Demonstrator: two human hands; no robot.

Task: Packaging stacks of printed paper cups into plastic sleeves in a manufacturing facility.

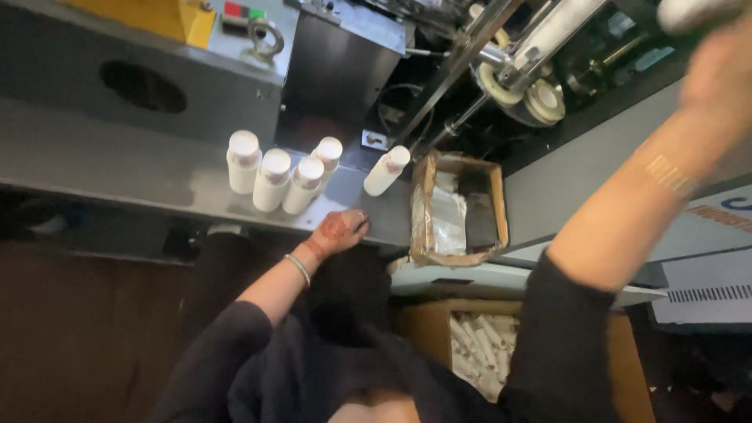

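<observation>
My left hand rests on the front edge of the grey metal machine shelf, fingers curled, holding nothing; a bracelet circles its wrist. Just beyond it stand several white capped bottles in a cluster, and one more white bottle stands apart to the right. My right hand is raised at the upper right, blurred, and seems closed around a white object at the frame's top edge.
A small torn cardboard box with a plastic liner sits right of the bottles. Machine rollers and tape reels fill the top middle. A lower carton of white tubes stands by my lap. A yellow panel is at top left.
</observation>
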